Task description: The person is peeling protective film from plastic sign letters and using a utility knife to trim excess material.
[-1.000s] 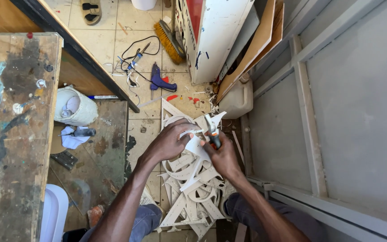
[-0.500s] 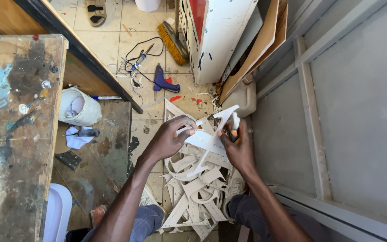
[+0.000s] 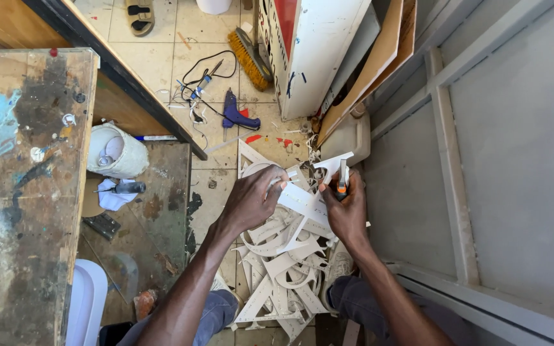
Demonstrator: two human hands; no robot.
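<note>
**White cut-out piece held in both hands above the scrap pile**

A white cut-out piece point(image 3: 309, 204) was held over the floor, above a pile of white offcuts point(image 3: 283, 275). It was gripped at its left end by the left hand point(image 3: 251, 200), fingers closed on it. Its right side was steadied by the right hand point(image 3: 346, 211), which was also closed around a small knife with an orange part point(image 3: 342, 182), blade end pointing up.

Beyond the pile, a blue glue gun point(image 3: 235, 117) and a brush point(image 3: 250, 57) were noted on the tiled floor. A paint-stained workbench point(image 3: 24, 192) was recorded well to the left, and a grey panelled wall point(image 3: 501, 160) to the right.
</note>
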